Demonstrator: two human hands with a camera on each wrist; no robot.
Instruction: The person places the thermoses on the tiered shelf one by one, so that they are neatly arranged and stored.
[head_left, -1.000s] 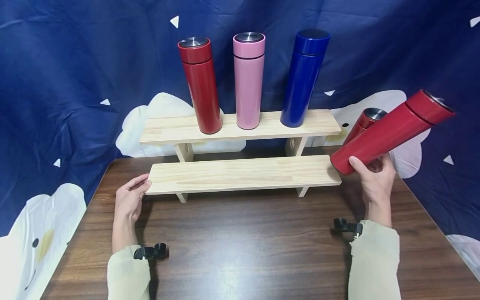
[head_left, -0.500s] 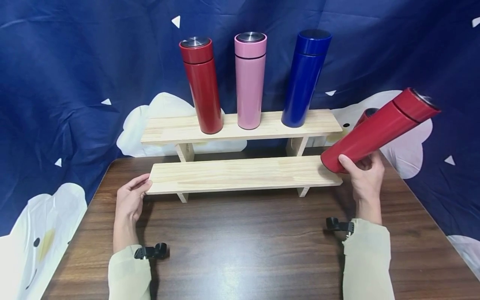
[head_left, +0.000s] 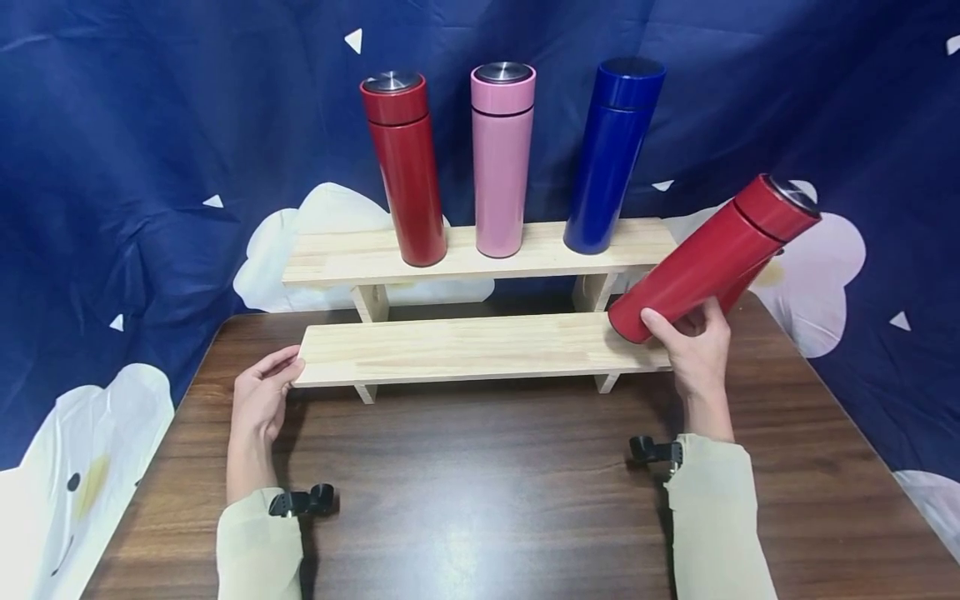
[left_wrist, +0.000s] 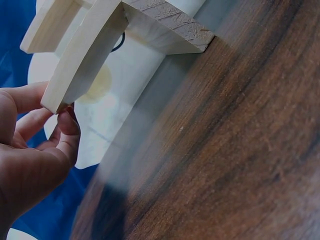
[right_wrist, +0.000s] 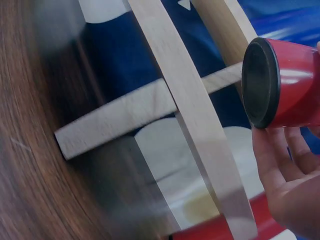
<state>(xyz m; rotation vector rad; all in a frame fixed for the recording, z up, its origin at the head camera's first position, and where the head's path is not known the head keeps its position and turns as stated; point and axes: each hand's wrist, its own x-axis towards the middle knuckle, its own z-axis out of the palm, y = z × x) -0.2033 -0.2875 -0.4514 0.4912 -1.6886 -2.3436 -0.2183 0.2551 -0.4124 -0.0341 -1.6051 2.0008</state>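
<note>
My right hand grips a red thermos flask low on its body. The flask leans to the right, its base above the right end of the lower step of a wooden two-step shelf. In the right wrist view the black base of this red thermos flask is apart from the boards. At the lower step's left end my left hand pinches the board's corner; the left wrist view has thumb and fingers about the shelf's edge. Another red flask is mostly hidden behind the held one.
On the upper step stand a red flask, a pink flask and a blue flask, all upright. The shelf rests on a brown wooden table. A dark blue curtain with white shapes hangs behind.
My right hand has moved left with the tilted red thermos flask, bringing its base over the lower step. The flask behind became more covered. My left hand has stayed at the board's corner.
</note>
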